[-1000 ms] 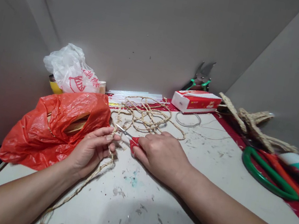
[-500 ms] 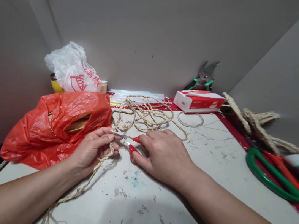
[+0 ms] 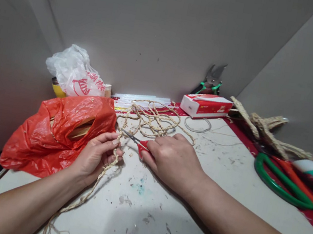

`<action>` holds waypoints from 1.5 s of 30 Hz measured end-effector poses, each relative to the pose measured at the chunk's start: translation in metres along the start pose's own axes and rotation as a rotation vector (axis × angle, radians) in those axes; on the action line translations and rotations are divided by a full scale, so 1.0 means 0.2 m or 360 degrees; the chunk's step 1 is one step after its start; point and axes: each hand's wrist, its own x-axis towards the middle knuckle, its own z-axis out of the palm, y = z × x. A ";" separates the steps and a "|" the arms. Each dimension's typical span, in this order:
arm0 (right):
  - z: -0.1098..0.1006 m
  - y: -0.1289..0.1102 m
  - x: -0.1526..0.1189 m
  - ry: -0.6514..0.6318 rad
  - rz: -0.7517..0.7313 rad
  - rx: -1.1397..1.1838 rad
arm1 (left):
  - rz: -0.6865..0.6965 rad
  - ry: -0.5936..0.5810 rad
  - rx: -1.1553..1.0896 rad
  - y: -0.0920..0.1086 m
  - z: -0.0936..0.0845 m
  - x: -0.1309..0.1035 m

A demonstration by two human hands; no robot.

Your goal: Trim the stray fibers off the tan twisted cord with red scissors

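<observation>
My left hand pinches a braided straw rope near table centre, its frayed end hanging toward the front edge. In my right hand are small red-handled scissors, fingers closed round the handles. The blades look closed or nearly so, and their tips point left, just above my left fingertips beside the rope. Behind both hands lies a loose coil of the same braid on the pale table.
At left sits a red plastic bag, a white bag behind it. A tissue box, pruning shears and a wire loop are at the back. Large green-handled shears and straw braids lie right.
The scissors have gone from open to closed or nearly closed, and their blades have shifted slightly up from my left fingertips. My left hand has barely moved.
</observation>
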 end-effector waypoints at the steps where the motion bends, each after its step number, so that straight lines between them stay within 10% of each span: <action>1: 0.00 0.00 0.00 0.0003 0.0005 0.0020 | -0.0008 0.0002 -0.0006 0.00 0.00 0.00; 38: -0.02 -0.01 0.00 -0.0188 0.0054 0.0126 | 0.0024 -0.0139 0.0088 0.01 0.01 -0.01; 45: 0.03 0.01 -0.01 0.0036 0.0306 0.0810 | 0.0067 -0.0126 0.0175 0.01 0.01 -0.02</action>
